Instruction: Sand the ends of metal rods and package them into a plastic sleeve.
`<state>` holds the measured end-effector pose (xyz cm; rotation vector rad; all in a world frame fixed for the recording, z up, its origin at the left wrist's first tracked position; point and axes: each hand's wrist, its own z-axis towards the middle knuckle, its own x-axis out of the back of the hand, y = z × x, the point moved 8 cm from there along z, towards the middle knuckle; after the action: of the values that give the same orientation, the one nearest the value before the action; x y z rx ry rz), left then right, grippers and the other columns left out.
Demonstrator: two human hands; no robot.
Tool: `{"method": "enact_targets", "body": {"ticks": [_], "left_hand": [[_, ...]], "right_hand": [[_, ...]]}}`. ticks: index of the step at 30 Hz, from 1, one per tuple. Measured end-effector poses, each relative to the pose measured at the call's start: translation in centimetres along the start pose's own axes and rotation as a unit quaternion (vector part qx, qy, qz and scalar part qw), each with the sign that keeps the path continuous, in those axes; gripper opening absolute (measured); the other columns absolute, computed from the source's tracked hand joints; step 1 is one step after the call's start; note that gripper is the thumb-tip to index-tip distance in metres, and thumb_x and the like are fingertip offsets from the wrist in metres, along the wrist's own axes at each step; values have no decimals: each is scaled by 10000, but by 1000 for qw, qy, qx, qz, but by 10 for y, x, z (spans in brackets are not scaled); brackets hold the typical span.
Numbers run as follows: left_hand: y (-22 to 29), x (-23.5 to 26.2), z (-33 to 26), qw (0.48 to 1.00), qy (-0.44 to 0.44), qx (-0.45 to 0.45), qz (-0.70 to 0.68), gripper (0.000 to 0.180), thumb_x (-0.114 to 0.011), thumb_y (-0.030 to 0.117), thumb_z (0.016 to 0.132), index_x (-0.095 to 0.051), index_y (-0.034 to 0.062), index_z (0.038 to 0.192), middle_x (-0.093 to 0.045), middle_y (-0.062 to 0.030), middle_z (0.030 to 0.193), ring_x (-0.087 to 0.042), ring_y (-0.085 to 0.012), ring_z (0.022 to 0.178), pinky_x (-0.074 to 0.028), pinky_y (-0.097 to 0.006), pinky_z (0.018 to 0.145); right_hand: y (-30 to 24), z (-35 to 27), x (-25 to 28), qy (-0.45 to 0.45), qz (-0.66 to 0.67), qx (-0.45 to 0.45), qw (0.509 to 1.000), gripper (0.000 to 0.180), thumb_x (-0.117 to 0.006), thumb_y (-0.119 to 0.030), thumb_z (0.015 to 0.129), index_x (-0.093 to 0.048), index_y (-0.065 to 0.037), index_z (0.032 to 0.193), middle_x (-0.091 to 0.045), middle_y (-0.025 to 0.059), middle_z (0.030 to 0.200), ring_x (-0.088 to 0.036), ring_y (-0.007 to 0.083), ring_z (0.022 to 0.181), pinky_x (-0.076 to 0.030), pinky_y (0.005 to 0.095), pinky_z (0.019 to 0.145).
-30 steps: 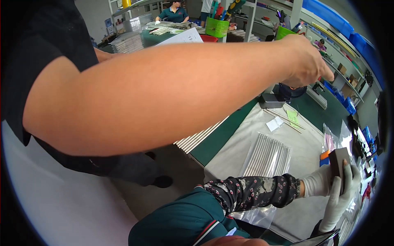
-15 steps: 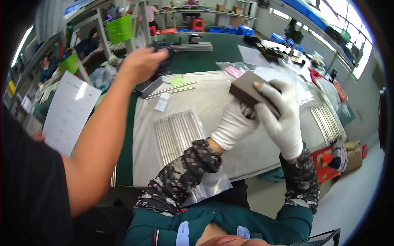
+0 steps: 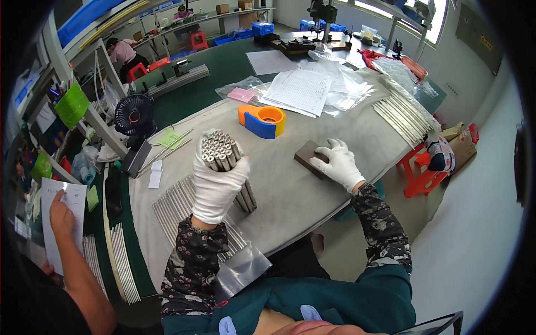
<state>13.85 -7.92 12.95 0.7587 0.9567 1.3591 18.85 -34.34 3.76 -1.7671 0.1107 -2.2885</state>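
Observation:
My white-gloved left hand (image 3: pixel 215 190) is wrapped round a thick bundle of metal tubes (image 3: pixel 221 152), held tilted with the hollow ends facing up. The lower ends show past the hand, low over the cloth-covered table (image 3: pixel 285 195). To the right, a dark brown rectangular block (image 3: pixel 306 158) lies flat on the cloth. My gloved right hand (image 3: pixel 339 164) grips that block at its right end, thumb and fingers on it. Beneath and left of the bundle, a row of metal rods (image 3: pixel 174 205) lies side by side, partly hidden by my left arm.
An orange and blue tape dispenser (image 3: pixel 262 120) stands behind the bundle, near papers (image 3: pixel 298 92) and plastic bags. More rods (image 3: pixel 399 120) lie at the right. A black fan (image 3: pixel 134 115) stands at the left. A co-worker's hand (image 3: pixel 61 215) touches a sheet (image 3: pixel 53 223) at the far left.
The block has come down from the bundle's end onto the cloth, my right hand still on it. The bundle now shows its open ends. The co-worker's arm has drawn back from the fan.

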Motion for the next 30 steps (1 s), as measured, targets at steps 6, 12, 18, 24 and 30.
{"method": "enact_targets", "body": {"ticks": [6,12,18,24,30], "left_hand": [[-2,-2,-1,999,10,29,-11,392,-578,-82,665,-418,45,1000,-507,-2,788,-507,-57,700,-449,-198,639],[0,-9,-5,999,-10,49,-8,410,-570,-91,644,-395,42,989,-503,-19,777,-486,-56,678,-433,-191,621],[1,-2,-11,999,-10,38,4,434,-590,-79,649,-364,47,998,-513,-39,793,-497,-61,677,-435,-189,635],[1,-3,-10,999,-9,29,-28,432,-609,-69,647,-364,36,987,-511,-46,794,-502,-66,668,-442,-195,610],[-5,-3,-7,998,-11,52,-28,440,-605,-67,645,-370,35,1002,-504,-32,787,-495,-62,671,-435,-190,617]], "right_hand": [[64,68,-7,31,275,-81,957,433,-543,-310,781,-552,0,1084,-593,156,1019,-567,274,945,-430,333,828],[115,141,-64,-64,320,-250,911,520,-554,-444,753,-588,-24,1057,-597,164,1043,-579,251,974,-445,330,799],[106,159,-49,-28,76,-356,931,667,-611,-567,645,-612,-9,1011,-602,179,1024,-589,279,954,-459,361,788],[107,168,-53,-10,75,-345,935,534,-666,-429,651,-620,-19,990,-596,187,1029,-588,285,951,-468,361,788],[123,166,-54,16,105,-329,938,459,-641,-360,681,-605,-62,1029,-590,172,1042,-572,293,972,-450,367,828]]}}
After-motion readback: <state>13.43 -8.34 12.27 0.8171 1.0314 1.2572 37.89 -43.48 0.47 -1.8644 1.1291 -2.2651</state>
